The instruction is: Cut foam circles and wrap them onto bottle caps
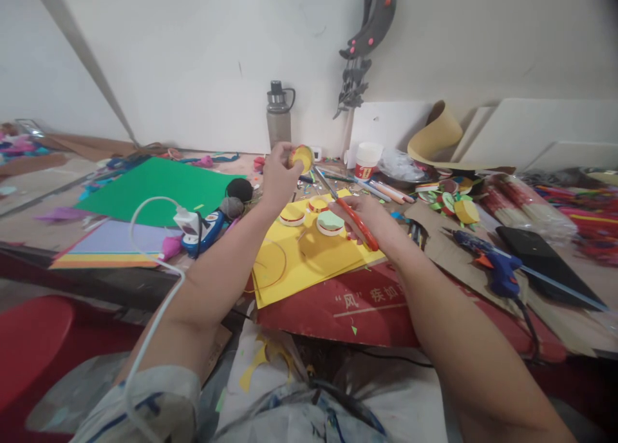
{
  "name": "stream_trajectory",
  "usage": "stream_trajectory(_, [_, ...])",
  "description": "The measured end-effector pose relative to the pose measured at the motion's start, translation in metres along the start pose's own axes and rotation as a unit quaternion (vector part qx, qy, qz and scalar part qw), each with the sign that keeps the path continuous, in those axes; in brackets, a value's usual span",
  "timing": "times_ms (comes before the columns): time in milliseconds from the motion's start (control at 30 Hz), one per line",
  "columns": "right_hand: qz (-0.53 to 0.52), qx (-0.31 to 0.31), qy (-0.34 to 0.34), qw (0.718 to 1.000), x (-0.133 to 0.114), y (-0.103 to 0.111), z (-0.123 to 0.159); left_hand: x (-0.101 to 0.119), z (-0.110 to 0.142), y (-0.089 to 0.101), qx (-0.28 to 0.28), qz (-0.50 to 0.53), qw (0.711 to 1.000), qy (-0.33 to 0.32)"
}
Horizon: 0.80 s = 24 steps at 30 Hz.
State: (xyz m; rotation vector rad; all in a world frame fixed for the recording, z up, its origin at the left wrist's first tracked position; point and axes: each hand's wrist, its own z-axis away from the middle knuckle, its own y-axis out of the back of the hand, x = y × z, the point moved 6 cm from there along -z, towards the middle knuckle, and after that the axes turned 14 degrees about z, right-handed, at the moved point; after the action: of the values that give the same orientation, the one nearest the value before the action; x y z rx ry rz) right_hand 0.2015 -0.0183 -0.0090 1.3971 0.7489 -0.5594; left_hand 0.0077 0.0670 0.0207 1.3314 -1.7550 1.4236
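Raised above the table, my left hand (279, 180) pinches a small round yellow piece (304, 157) with a reddish rim. My right hand (367, 212) is closed around scissors with red handles (356, 224), the blades pointing up and left toward the round piece. It is unclear whether the blades touch it. Beneath the hands, yellow paper sheets (275, 281) lie on a red board (309, 317). On the paper sit a yellow-topped round piece (292, 216), a pale green-topped one (330, 221) and a smaller yellow ring-like piece (317, 203).
At right lie a blue glue gun (505, 272) and a black phone-like slab (550, 263). A paper cup (367, 161) and grey bottle (279, 118) stand behind. Green paper (159, 188), a blue power strip (208, 232) and its white cable (167, 295) are at left.
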Motion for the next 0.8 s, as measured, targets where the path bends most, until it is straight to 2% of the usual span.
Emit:
stream_trajectory(100, [0.004, 0.01, 0.001, 1.0, 0.0026, -0.0012, -0.0016, 0.0034, 0.0032, -0.0025, -0.011, -0.012, 1.0, -0.013])
stream_trajectory(567, [0.009, 0.024, 0.005, 1.0, 0.0041, -0.001, -0.0016, 0.0065, 0.0039, -0.0027, 0.002, -0.01, 1.0, -0.024])
stream_trajectory(700, [0.016, 0.027, 0.012, 0.999, 0.0084, -0.0035, -0.0052, 0.0049, 0.0021, -0.0034, -0.025, -0.034, 0.999, -0.029])
stream_trajectory(800, [0.027, 0.039, 0.029, 0.998, 0.0093, -0.0037, -0.0076, 0.0069, 0.0014, -0.0036, -0.036, -0.065, 0.995, -0.065])
